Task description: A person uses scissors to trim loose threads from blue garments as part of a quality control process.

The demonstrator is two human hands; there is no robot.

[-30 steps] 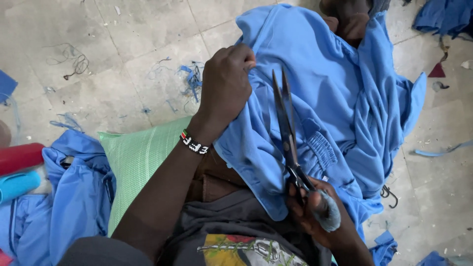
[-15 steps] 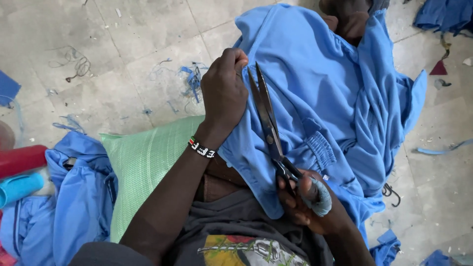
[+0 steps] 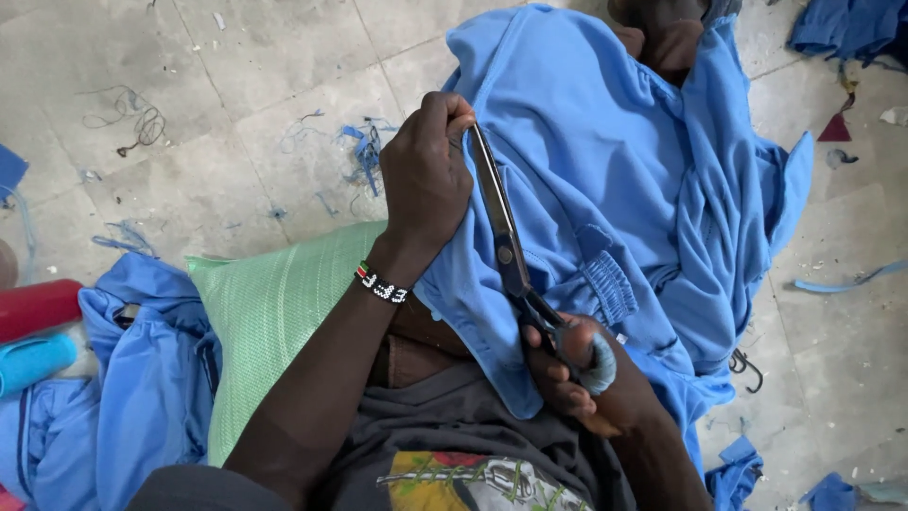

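A blue garment (image 3: pixel 615 170) lies draped over my lap and knee. My left hand (image 3: pixel 426 180) pinches a fold of its cloth near the upper edge; a beaded bracelet (image 3: pixel 381 284) circles that wrist. My right hand (image 3: pixel 572 369) grips the handles of large dark scissors (image 3: pixel 501 227). The blades are nearly closed and point up along the fold, with the tips right beside my left fingers. An elastic gathered cuff (image 3: pixel 610 284) of the garment sits just right of the scissors.
A green woven sack (image 3: pixel 274 312) lies under my left arm, next to more blue cloth (image 3: pixel 142 369). Red (image 3: pixel 38 308) and blue (image 3: pixel 33 364) rolls lie at the left edge. Blue scraps and threads litter the tiled floor (image 3: pixel 236 104). More blue fabric (image 3: pixel 846 24) is top right.
The scissors have swung left and their blades have come together, tips now against my left fingers. My left hand has shifted a little up along the fold.
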